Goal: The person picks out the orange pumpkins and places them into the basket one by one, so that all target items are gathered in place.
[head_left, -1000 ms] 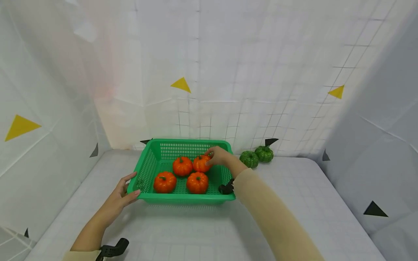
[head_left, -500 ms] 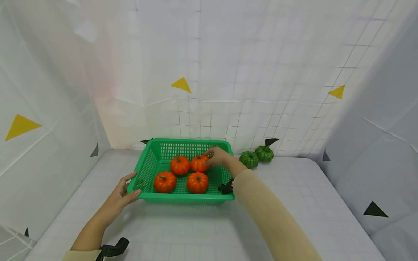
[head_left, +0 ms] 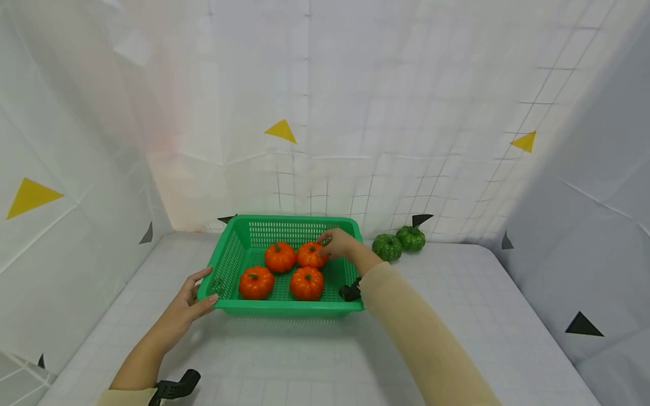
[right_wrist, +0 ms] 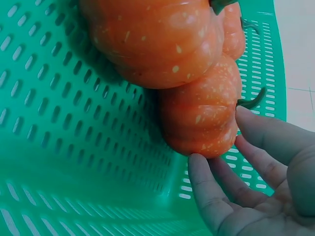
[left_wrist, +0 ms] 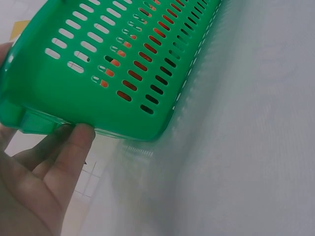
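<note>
A green plastic basket (head_left: 289, 305) with slotted walls stands on the table, several small orange pumpkins with green stems inside it. My left hand (head_left: 184, 307) grips its near left corner; the left wrist view shows a finger pressed against the basket wall (left_wrist: 88, 98) under the rim. Inside the basket, my right hand (head_left: 341, 246) holds the back right pumpkin (head_left: 308, 256). In the right wrist view its fingertips (right_wrist: 199, 167) rest on that pumpkin's side and near its curved stem. Another pumpkin (head_left: 280, 257) sits just left of it, and two more (head_left: 256, 283) (head_left: 307, 283) lie in front.
Two dark green pumpkins (head_left: 387, 247) (head_left: 411, 239) sit on the table right of the basket, close to the back wall. White sheets (head_left: 335, 113) with yellow and black triangles rise behind and on both sides of the white table (head_left: 284, 361).
The right hand's pumpkin and the one beside it have shifted slightly left, mostly in the first half second. My left hand and the basket stay in place.
</note>
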The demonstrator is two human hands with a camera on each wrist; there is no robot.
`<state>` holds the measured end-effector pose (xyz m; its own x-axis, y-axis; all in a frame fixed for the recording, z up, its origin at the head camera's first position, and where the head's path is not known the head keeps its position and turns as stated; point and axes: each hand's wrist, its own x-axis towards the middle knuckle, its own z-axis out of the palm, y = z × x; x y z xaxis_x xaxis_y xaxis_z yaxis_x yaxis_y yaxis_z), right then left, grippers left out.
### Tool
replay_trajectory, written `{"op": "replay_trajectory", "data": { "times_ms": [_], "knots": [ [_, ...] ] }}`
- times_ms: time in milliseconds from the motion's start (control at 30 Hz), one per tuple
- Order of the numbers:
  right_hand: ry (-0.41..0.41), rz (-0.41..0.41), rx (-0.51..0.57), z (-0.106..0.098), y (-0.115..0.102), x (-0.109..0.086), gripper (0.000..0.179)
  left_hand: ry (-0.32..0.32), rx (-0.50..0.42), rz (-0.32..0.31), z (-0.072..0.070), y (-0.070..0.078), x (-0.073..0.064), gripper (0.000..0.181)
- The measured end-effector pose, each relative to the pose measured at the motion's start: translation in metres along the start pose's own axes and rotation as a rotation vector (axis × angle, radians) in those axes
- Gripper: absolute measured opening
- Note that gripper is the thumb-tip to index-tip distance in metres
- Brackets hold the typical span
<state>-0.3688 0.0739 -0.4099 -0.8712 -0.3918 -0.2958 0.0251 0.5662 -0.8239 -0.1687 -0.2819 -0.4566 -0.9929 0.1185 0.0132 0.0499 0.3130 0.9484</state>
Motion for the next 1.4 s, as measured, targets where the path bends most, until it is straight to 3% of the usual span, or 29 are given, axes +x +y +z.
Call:
{"op": "replay_trajectory", "data": {
  "times_ms": [233, 567, 900, 1133, 1400],
  "knots": [
    [0.026, -0.015, -0.06, 0.006, 0.004, 0.004, 0.039, -0.001, 0.001, 0.003, -0.001, -0.001, -0.001, 0.074],
    [0.013, -0.023, -0.035, 0.009, 0.007, 0.006, 0.041, 0.002, -0.004, -0.01, 0.0, -0.001, -0.001, 0.074],
    [0.027, -0.029, -0.097, 0.001, 0.001, -0.001, 0.041, -0.007, 0.0, -0.015, 0.001, 0.002, 0.0, 0.075],
    [-0.053, -0.045, -0.044, -0.01, -0.009, -0.018, 0.043, -0.016, -0.009, 0.008, 0.001, 0.004, 0.0, 0.075],
    [-0.155, -0.087, -0.1, -0.025, -0.025, -0.041, 0.044, -0.011, -0.003, 0.004, 0.0, 0.006, -0.001, 0.075]
  ]
}}
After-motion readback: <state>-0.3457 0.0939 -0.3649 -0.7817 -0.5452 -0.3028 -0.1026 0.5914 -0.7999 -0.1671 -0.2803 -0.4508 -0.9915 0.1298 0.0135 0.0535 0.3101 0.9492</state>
